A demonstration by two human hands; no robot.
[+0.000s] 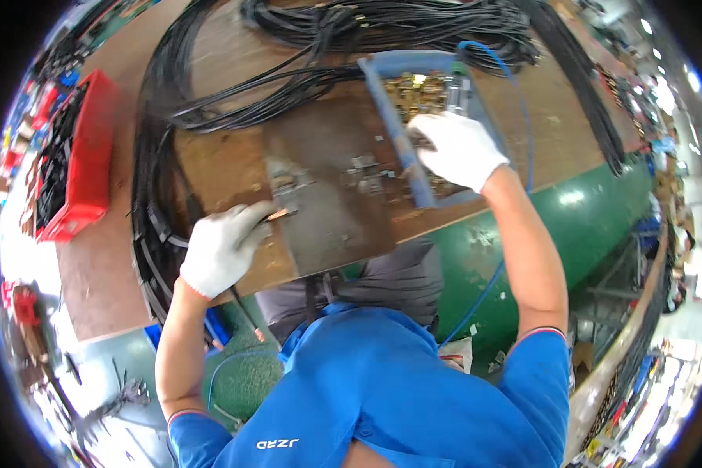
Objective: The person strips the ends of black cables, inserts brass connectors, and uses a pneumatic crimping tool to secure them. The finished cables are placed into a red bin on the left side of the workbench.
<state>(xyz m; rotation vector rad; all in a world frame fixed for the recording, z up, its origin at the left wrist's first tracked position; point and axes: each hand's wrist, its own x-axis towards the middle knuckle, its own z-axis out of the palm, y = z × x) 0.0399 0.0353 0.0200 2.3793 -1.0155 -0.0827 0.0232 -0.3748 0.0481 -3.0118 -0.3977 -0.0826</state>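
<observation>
My left hand [222, 248], in a white glove, is closed on a black cable at the near left of the table. The cable's bare copper end [279, 214] sticks out past the thumb and fingers, over the edge of a dark flat plate [335, 210]. My right hand [459, 148], also gloved in white, is over a blue plastic bin [413, 175], with its fingers curled. Whatever is between those fingers is hidden. Many small brass-coloured parts [413, 92] lie in the bin. A silver and green cylindrical tool [458, 92] rests in there just beyond my right hand.
Bundles of black cable [398, 27] cover the far side and run down the left [150, 179]. A red crate [90, 156] stands at far left. A blue hose [529, 132] curves beside the bin. Another copper-tipped cable end [258, 334] hangs below the table edge.
</observation>
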